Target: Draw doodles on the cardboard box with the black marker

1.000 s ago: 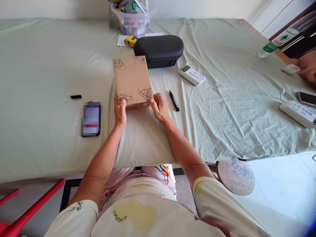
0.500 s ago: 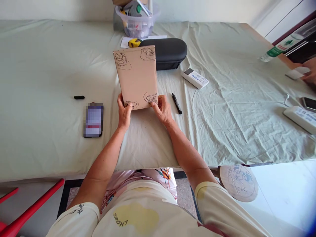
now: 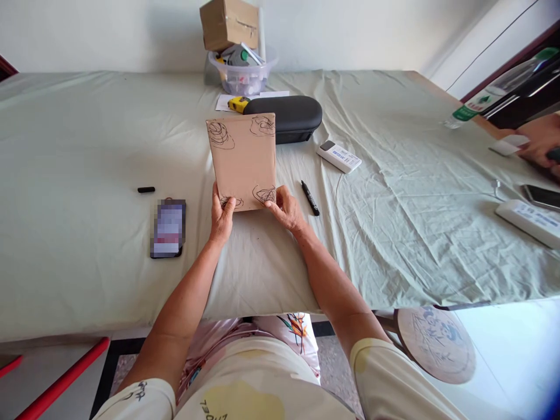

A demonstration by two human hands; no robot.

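Observation:
Between my two hands I hold a flat brown cardboard piece [image 3: 243, 160], tilted up with its broad face towards me. Black scribbled loops mark its four corners. Whether it is a thin box or a board I cannot tell. My left hand [image 3: 222, 217] grips the lower left corner, thumb on the face and fingers behind. At the lower right corner my right hand [image 3: 287, 210] pinches it the same way. A black marker pen [image 3: 310, 198] lies uncapped just right of my right hand. Its black cap [image 3: 146, 189] is far to the left, above a phone [image 3: 168, 228] with a blurred screen.
Behind the cardboard lie a black zip case [image 3: 284, 114] and a yellow tape measure [image 3: 238, 104]. A clear tub [image 3: 245, 79] with a carton [image 3: 230, 24] stands by the wall. Right are a white power bank [image 3: 339, 157], a bottle [image 3: 476, 108] and another person's hand [image 3: 540, 140].
My view has tilted up, so the table's things sit lower and the carton by the wall shows. Both hands keep their grip on the cardboard.

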